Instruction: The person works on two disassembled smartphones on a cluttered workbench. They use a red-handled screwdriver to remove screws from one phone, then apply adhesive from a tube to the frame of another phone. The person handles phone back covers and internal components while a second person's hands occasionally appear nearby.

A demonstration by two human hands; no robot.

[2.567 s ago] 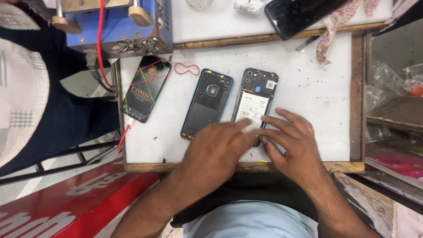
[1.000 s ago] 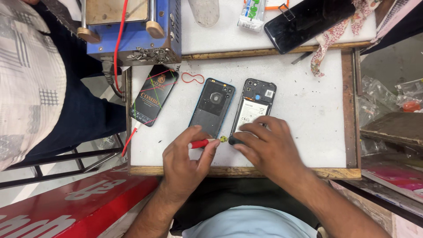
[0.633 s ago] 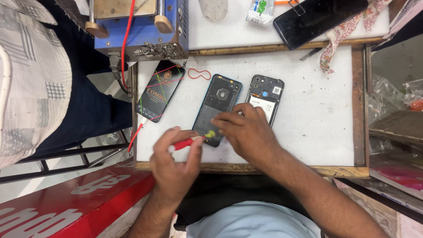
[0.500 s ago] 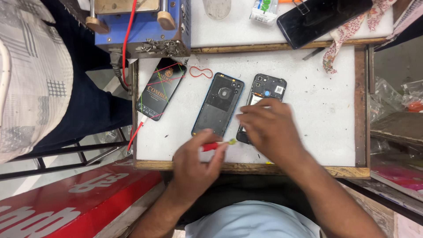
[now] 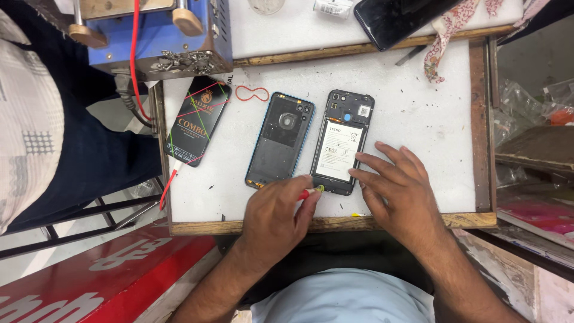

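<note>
An opened phone [image 5: 342, 140] lies back-up on the white worktop [image 5: 412, 101], its battery and circuit board showing. Its removed back cover [image 5: 280, 139] lies just to its left, inner side up. My left hand [image 5: 276, 214] grips a small red-handled screwdriver [image 5: 311, 192], whose tip points at the phone's lower left corner. My right hand [image 5: 402, 185] rests flat on the worktop with fingers spread, fingertips touching the phone's lower right edge.
A dark packaged phone case [image 5: 196, 121] with a red cable sits at the left. A red rubber band [image 5: 252, 93] lies nearby. A blue machine [image 5: 149, 36] stands at the back left, a black phone [image 5: 412, 17] and patterned cloth [image 5: 448, 30] at the back. Another person sits at left.
My right hand slid off the opened phone to its lower right edge, uncovering the battery. My left hand brought the screwdriver tip to the phone's lower left corner.
</note>
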